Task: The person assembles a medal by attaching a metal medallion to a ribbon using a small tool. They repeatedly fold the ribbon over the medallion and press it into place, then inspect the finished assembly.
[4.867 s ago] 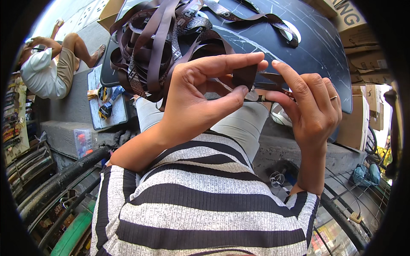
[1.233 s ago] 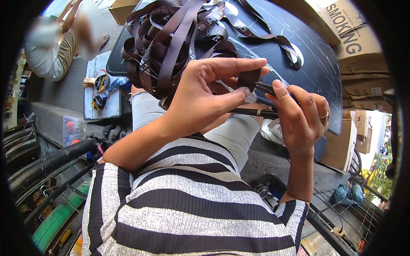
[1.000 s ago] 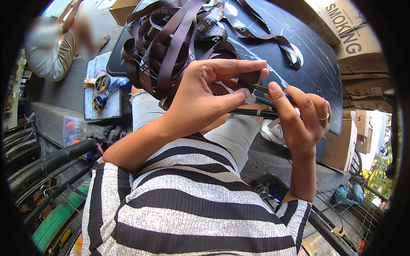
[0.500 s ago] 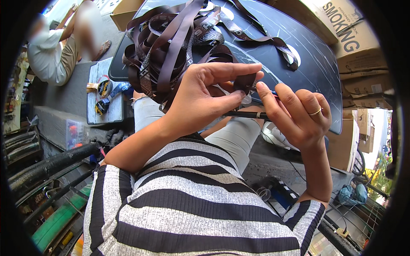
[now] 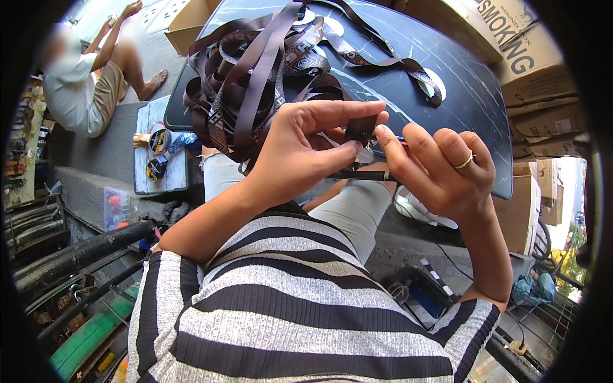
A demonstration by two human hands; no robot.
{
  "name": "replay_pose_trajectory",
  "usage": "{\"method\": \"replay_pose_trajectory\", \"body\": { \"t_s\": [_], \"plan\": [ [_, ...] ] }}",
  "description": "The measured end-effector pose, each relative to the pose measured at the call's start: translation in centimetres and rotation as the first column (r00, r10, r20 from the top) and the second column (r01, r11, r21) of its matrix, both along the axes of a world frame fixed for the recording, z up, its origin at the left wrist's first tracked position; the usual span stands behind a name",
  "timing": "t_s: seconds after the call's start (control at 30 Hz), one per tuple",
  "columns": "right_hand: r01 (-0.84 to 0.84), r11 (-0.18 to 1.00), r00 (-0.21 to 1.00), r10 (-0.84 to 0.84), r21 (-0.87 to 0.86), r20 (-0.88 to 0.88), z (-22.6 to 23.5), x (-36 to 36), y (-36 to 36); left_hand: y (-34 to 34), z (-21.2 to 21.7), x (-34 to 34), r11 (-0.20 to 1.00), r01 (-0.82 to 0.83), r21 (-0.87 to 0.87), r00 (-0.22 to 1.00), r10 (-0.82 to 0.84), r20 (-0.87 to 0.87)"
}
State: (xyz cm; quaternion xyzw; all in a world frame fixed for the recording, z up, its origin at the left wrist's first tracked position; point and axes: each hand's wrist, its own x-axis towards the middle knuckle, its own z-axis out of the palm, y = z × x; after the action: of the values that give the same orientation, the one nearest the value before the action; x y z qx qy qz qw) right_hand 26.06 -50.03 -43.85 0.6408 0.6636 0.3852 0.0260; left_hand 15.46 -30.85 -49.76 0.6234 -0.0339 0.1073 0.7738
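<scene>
My left hand [image 5: 306,137] is closed, with a dark brown lanyard strap [image 5: 362,129] pinched between thumb and fingers. Right beside it my right hand [image 5: 440,159] is closed too, its thumb and index finger meeting at a small shiny metal piece [image 5: 371,143] by the strap's end. A sliver of something blue shows behind the right fingers; its kind is hidden. Below both hands runs a thin black rod [image 5: 361,175], and I cannot tell whether the right hand holds it. A large heap of brown printed lanyards [image 5: 246,83] lies just beyond my left hand.
The black marble-patterned table [image 5: 466,127] bears the heap and white round tags [image 5: 434,83]. Cardboard boxes [image 5: 543,83] are stacked at the right. A white low stool [image 5: 150,115] with tape rolls stands at the left, and another person [image 5: 83,89] sits beyond it.
Both hands stay together at the strap, with the right fingers slightly shifted and more of the metal piece showing. The view has tilted a little. The other person's arm is raised higher.
</scene>
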Motion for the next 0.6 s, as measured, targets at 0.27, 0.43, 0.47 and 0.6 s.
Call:
{"method": "replay_pose_trajectory", "body": {
  "t_s": [0.27,0.43,0.47,0.6],
  "plan": [
    [0.04,0.996,0.998,-0.037,-0.077,0.042,-0.3,0.3,-0.2,0.3,-0.5,0.2,1.0,0.021,0.014,1.0,-0.021,-0.004],
    [-0.017,1.0,0.999,0.018,-0.015,0.042,0.5,0.3,0.3,0.5,-0.1,0.4,0.999,0.022,0.033,1.0,-0.022,0.001],
    [-0.013,1.0,0.999,0.014,-0.027,0.04,0.7,0.3,0.3,0.3,0.0,0.5,0.999,0.024,-0.024,0.999,-0.023,0.036],
    [0.009,0.999,0.999,-0.008,-0.032,0.039,1.1,0.4,0.4,0.9,0.1,0.9,0.995,0.093,-0.022,0.995,-0.092,0.042]
  ]
}}
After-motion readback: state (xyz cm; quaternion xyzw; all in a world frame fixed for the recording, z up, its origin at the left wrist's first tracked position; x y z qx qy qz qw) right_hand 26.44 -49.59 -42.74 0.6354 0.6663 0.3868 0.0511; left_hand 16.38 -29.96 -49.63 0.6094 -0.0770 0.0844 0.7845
